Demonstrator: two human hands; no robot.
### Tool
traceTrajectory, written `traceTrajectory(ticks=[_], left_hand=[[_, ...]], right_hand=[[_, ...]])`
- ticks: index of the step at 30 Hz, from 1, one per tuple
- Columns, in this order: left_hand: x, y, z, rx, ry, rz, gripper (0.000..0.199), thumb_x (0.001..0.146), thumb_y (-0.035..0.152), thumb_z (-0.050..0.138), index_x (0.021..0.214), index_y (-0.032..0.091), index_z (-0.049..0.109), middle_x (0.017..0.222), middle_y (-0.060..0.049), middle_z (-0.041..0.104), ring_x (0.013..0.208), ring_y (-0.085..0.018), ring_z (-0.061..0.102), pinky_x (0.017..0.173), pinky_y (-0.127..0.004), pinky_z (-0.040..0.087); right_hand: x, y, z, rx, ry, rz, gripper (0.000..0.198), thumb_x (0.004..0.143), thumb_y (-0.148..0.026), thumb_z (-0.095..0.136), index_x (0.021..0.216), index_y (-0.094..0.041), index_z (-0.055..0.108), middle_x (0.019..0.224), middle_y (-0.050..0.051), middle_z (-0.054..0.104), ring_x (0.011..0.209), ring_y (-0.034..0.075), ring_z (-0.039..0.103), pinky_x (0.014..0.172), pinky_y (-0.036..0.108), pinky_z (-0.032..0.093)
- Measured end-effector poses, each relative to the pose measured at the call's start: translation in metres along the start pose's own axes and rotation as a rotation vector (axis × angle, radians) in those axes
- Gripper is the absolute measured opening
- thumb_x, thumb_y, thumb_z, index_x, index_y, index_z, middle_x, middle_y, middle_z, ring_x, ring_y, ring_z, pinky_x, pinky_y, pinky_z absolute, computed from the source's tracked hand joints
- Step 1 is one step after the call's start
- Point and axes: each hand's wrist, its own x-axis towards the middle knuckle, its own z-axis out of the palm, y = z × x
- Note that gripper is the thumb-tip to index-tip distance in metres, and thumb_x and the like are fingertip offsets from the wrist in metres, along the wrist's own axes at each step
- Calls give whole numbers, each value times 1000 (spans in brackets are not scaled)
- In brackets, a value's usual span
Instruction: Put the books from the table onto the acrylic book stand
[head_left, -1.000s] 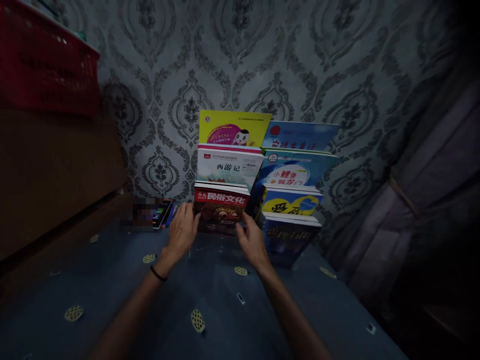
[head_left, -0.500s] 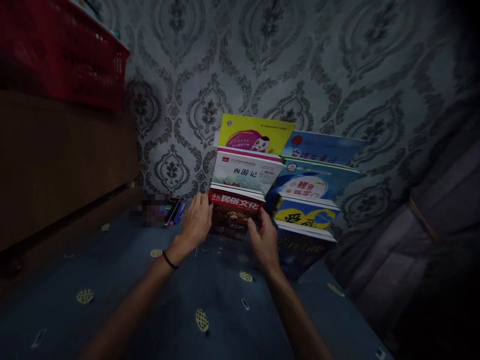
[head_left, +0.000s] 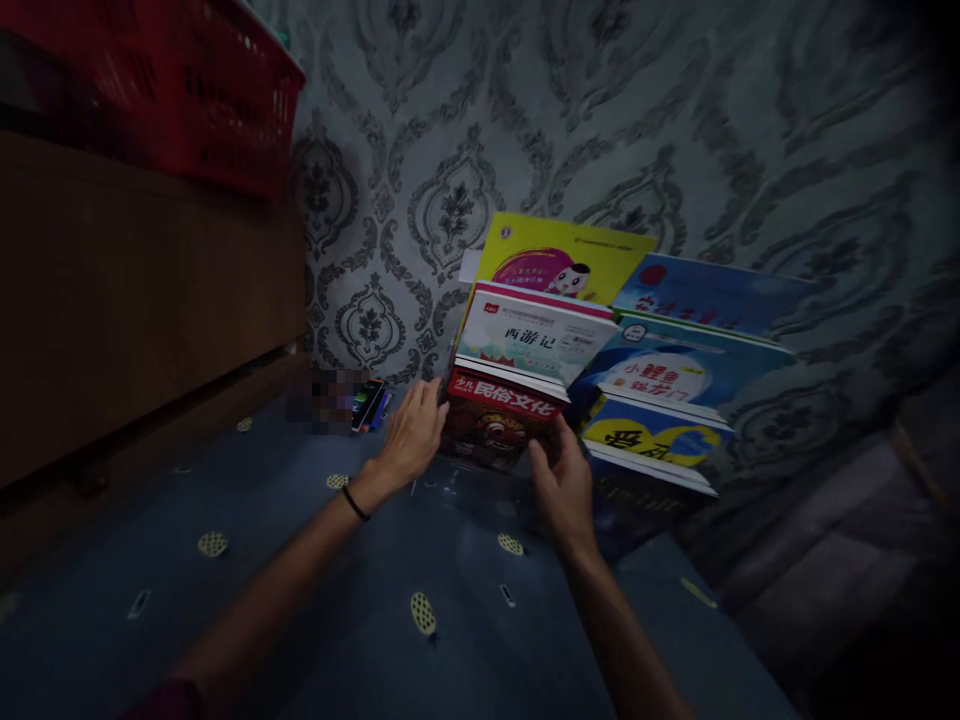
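A red-and-dark book (head_left: 491,415) with a red title band stands at the front of the left row of upright books. My left hand (head_left: 416,425) presses its fingers along the left edge of this book; its thumb is hidden. At the right edge is my right hand (head_left: 566,490), thumb by the front cover and fingers at the side, so the book sits between both hands. Behind it rise a white book (head_left: 532,335) and a taller yellow book (head_left: 566,250). The lower edge of the red book is in shadow.
A second row, close on the right, holds a blue book (head_left: 712,290), a teal book (head_left: 675,365), a yellow-and-blue book (head_left: 656,435) and a dark book (head_left: 649,500). Small items (head_left: 367,405) lie at left. A red basket (head_left: 240,100) tops a wooden cabinet (head_left: 150,310). Patterned wall behind.
The view has shifted, so books and hands appear farther right. Both hands stay at the sides of the red book; the right thumb now sits nearer its right edge.
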Motion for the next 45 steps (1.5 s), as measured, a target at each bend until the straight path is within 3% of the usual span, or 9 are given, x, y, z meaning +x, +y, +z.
traceTrajectory(ticks=[6, 10, 14, 18, 24, 31, 37, 40, 45], left_hand=[[-27, -85, -3, 290, -270, -162, 43, 100, 27, 45, 140, 12, 42, 135, -22, 56, 128, -31, 54, 105, -48, 44], [-40, -136, -6, 389, -453, -200, 58, 92, 40, 62, 139, 10, 45, 147, -32, 46, 140, -45, 39, 108, -70, 30], [-42, -155, -8, 458, -592, -161, 45, 97, 33, 52, 138, 14, 48, 142, -28, 53, 137, -42, 46, 108, -71, 28], [-35, -151, -17, 513, -661, -110, 38, 97, 12, 38, 133, 11, 52, 131, -26, 62, 126, -35, 58, 108, -55, 37], [-39, -120, -42, 583, -783, -96, 35, 92, 2, 36, 116, 3, 62, 105, -27, 71, 101, -33, 71, 89, -45, 51], [-83, -41, -67, 499, -987, 7, 22, 85, 3, 50, 85, 10, 71, 83, -19, 73, 80, -30, 74, 70, -37, 55], [-124, 30, -72, 120, -934, 187, 24, 99, 32, 50, 104, 14, 65, 89, -13, 72, 82, -27, 72, 74, -36, 56], [-133, 25, -72, 18, -887, 230, 24, 101, 31, 49, 112, 14, 63, 109, -14, 70, 100, -26, 69, 87, -37, 54], [-142, -40, -74, 91, -826, 134, 39, 102, 28, 45, 138, 16, 52, 143, -15, 58, 135, -25, 53, 113, -44, 39]], right_hand=[[-64, -21, -9, -78, -57, -13, 61, 98, -37, 48, 156, -22, 33, 152, 16, 47, 140, 32, 47, 112, 56, 44], [-118, -28, 3, -42, -272, -89, 55, 101, -27, 43, 156, -28, 33, 154, 12, 47, 142, 28, 46, 113, 53, 45], [-157, -22, 20, 9, -486, -85, 53, 100, -22, 42, 153, -30, 39, 153, 9, 49, 140, 25, 49, 111, 45, 50], [-170, -15, 23, 42, -630, -118, 44, 99, -22, 46, 142, -28, 55, 148, 9, 55, 135, 25, 55, 108, 43, 53], [-174, -11, 18, 72, -582, -168, 37, 100, -23, 48, 135, -26, 61, 140, 11, 62, 129, 26, 61, 105, 46, 55], [-173, -16, 20, 96, -648, -129, 35, 100, -26, 46, 130, -26, 65, 139, 10, 63, 128, 26, 61, 106, 47, 54], [-168, -29, 15, 130, -655, 24, 44, 104, -41, 38, 141, -26, 56, 139, 9, 63, 131, 26, 59, 109, 50, 51], [-164, -35, 13, 180, -672, 35, 44, 105, -40, 36, 140, -23, 56, 137, 11, 64, 129, 25, 59, 110, 50, 50], [-162, -41, 13, 169, -770, -110, 35, 102, -32, 45, 128, -23, 66, 132, 13, 67, 125, 26, 61, 109, 54, 48]])
